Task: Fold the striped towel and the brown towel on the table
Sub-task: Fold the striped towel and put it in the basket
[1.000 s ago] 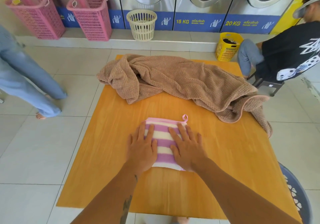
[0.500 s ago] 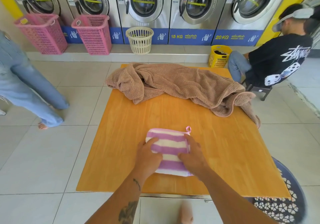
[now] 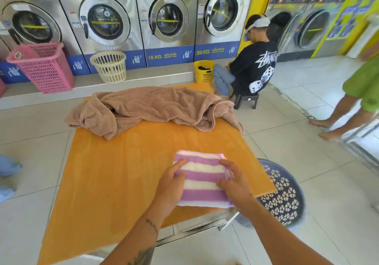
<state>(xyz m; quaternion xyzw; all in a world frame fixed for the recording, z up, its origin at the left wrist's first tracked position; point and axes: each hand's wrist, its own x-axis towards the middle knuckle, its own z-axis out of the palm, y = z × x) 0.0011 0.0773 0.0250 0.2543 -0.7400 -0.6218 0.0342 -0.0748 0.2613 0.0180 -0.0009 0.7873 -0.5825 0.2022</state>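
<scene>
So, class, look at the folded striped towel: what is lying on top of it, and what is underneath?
On the striped towel rest the left hand and the right hand, one at each side. Under it lies the orange table; the part beneath is covered.

One head-worn view looks forward and down, close over the table (image 3: 127,162).

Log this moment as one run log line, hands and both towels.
left hand: on striped towel | right hand: on it too | striped towel: folded | brown towel: unfolded, far table edge
</scene>
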